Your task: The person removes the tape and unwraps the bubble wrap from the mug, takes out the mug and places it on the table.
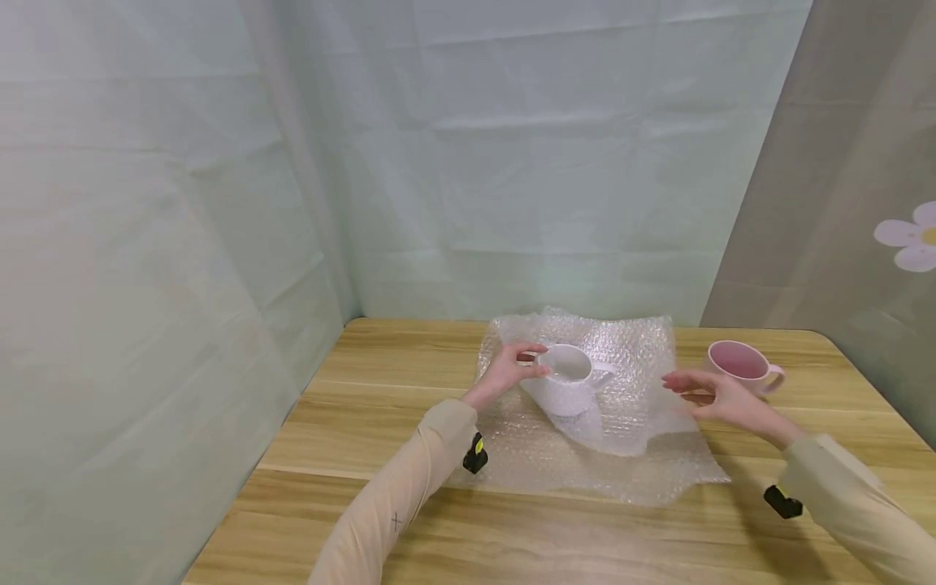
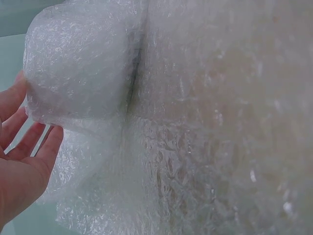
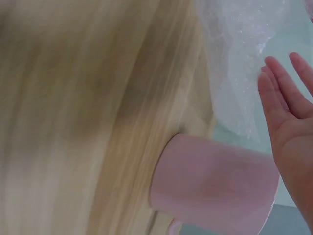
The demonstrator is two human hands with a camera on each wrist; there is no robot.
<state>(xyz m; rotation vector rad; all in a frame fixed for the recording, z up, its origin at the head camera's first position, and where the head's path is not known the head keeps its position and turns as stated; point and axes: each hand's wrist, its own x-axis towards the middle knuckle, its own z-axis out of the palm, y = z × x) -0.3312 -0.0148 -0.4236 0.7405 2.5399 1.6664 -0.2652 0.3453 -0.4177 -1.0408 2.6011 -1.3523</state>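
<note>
A white mug [image 1: 569,363] stands upright on a sheet of bubble wrap [image 1: 636,341], its handle toward the right. One flap of the wrap [image 2: 78,63] covers the mug's left and near sides. My left hand [image 1: 509,370] holds this flap against the mug, thumb and fingers at the rim. Past the right edge of the sheet, my right hand [image 1: 720,398] hovers with fingers extended and nothing in them. In the right wrist view its fingertips [image 3: 270,73] overlap the edge of the wrap. Behind that hand is a pink mug [image 3: 215,183].
The pink mug stands at the right of the wooden table [image 1: 351,406], its handle to the right. Pale curtains [image 1: 541,162] hang behind and to the left of the table. A grey curtain with a flower [image 1: 914,237] hangs at the right.
</note>
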